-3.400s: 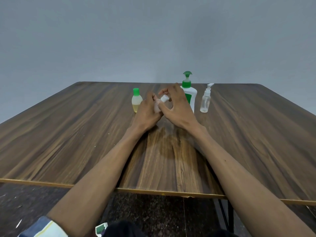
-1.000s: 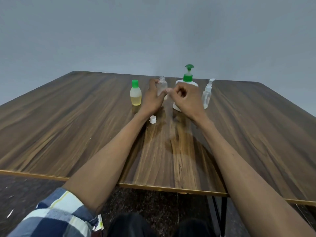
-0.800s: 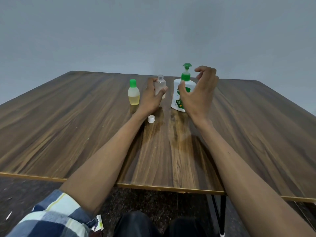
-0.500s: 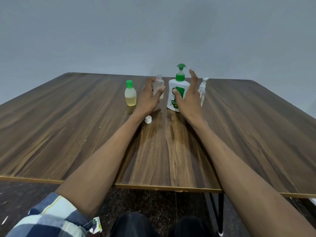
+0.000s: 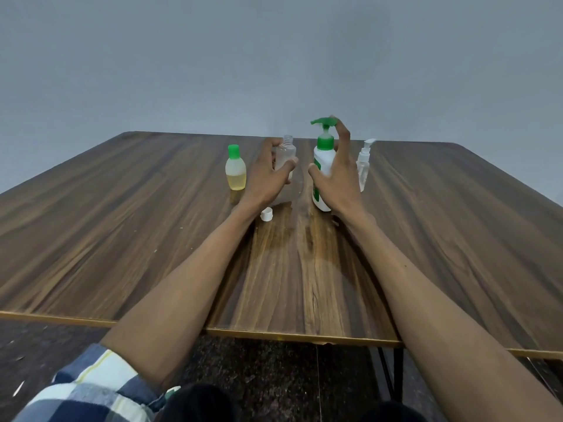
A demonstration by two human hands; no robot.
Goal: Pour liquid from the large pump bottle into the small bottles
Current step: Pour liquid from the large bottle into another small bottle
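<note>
The large white pump bottle with a green pump head stands upright mid-table. My right hand grips its body, thumb in front, and one finger reaches up to the pump head. Just left of it, my left hand holds a small clear bottle upright with its threaded neck uncovered. Its white cap lies on the table below my left wrist. A small bottle with yellow liquid and a green cap stands further left. A clear spray bottle stands right of the pump bottle, partly hidden by my right hand.
The wooden table stretches wide on both sides of the bottles, with its front edge near my elbows. A wet-looking patch shows on the wood near the bottles. A plain grey wall stands behind the table.
My right hand let go of the small bottle's cap, which now lies on the table, moved right and closed on the pump bottle. My left hand kept holding the small clear bottle.
</note>
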